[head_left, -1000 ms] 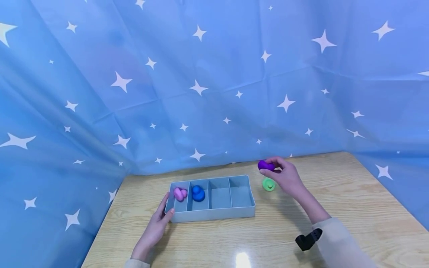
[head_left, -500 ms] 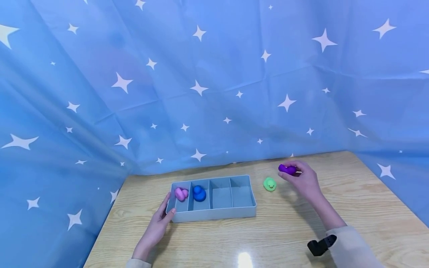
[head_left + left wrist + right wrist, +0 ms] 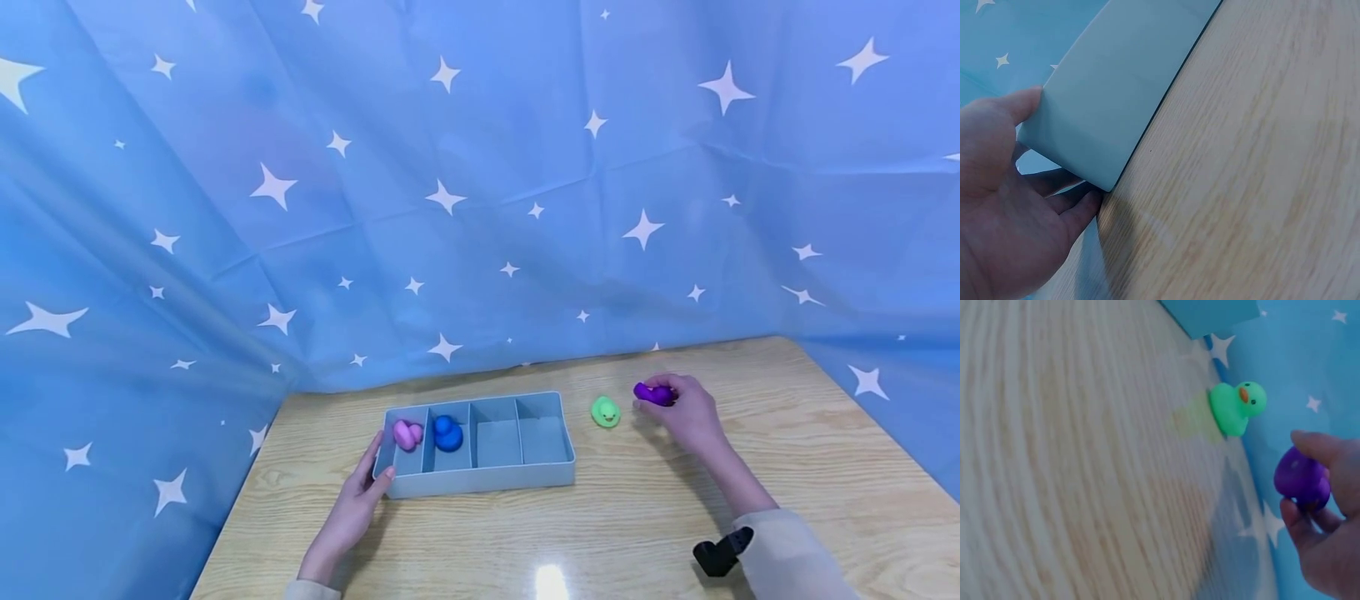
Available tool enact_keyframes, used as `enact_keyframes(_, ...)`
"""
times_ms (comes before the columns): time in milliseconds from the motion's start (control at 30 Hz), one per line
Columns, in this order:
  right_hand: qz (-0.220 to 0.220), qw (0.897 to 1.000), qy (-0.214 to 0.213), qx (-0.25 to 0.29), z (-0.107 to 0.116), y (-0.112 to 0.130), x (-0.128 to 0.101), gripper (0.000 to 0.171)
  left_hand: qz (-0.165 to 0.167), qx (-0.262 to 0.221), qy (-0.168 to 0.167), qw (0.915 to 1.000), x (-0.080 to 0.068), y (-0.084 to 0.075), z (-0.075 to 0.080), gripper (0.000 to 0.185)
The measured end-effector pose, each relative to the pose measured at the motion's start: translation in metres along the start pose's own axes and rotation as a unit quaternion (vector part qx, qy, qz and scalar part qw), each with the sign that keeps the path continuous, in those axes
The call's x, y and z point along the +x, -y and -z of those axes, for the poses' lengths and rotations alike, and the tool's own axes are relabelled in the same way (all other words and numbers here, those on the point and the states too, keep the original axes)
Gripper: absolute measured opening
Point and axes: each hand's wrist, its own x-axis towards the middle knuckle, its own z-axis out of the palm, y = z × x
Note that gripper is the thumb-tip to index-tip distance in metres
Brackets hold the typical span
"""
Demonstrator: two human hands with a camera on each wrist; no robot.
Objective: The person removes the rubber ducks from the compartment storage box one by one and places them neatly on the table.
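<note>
My right hand (image 3: 678, 404) pinches a purple duck (image 3: 652, 393) low over the wooden table (image 3: 637, 517), just right of a green duck (image 3: 605, 412). In the right wrist view the purple duck (image 3: 1300, 478) sits between my thumb and fingers, with the green duck (image 3: 1237, 407) standing apart from it. My left hand (image 3: 358, 497) rests against the left front corner of a grey divided tray (image 3: 480, 483), thumb on its wall. A pink duck (image 3: 407, 434) lies in the leftmost compartment, a blue duck (image 3: 447, 433) in the one beside it. The left wrist view shows my palm (image 3: 997, 206) against the tray corner (image 3: 1094, 125).
Blue star-printed cloth (image 3: 480, 192) hangs behind and beside the table as a backdrop. The tray's two right compartments (image 3: 517, 433) hold nothing. A black wrist mount (image 3: 722, 552) sits on my right sleeve.
My right hand carried the purple duck from near the tray's right end to the right and down, past the green duck. The left hand and tray stayed put.
</note>
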Motion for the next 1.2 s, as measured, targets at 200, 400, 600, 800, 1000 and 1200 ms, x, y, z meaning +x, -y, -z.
enact_keyframes(200, 0.023, 0.999, -0.014, -0.042, -0.009, -0.007, 0.001, 0.039, 0.007, 0.004, -0.004, 1.0000, 0.000, 0.000, 0.000, 0.068)
enact_keyframes(400, 0.036, 0.995, -0.019, -0.093, -0.018, -0.010, 0.001, 0.038, 0.001, 0.006, -0.002, 1.0000, 0.000, 0.000, -0.001, 0.067)
enact_keyframes(600, 0.039, 0.994, -0.022, -0.098, -0.021, -0.012, -0.001, 0.037, 0.005, 0.006, -0.003, 1.0000, 0.002, 0.001, -0.003, 0.067)
enact_keyframes(800, 0.048, 0.993, -0.023, -0.105, -0.021, -0.013, -0.001, 0.037, 0.006, 0.007, -0.002, 1.0000, 0.003, 0.000, -0.002, 0.067)
enact_keyframes(1000, 0.064, 0.991, -0.019, -0.118, -0.022, -0.010, 0.000, 0.035, 0.004, 0.005, -0.001, 1.0000, 0.003, 0.001, -0.001, 0.067)
enact_keyframes(1200, 0.062, 0.991, -0.021, -0.116, -0.023, -0.010, 0.002, 0.035, -0.003, 0.007, -0.005, 1.0000, 0.001, 0.001, -0.001, 0.067)
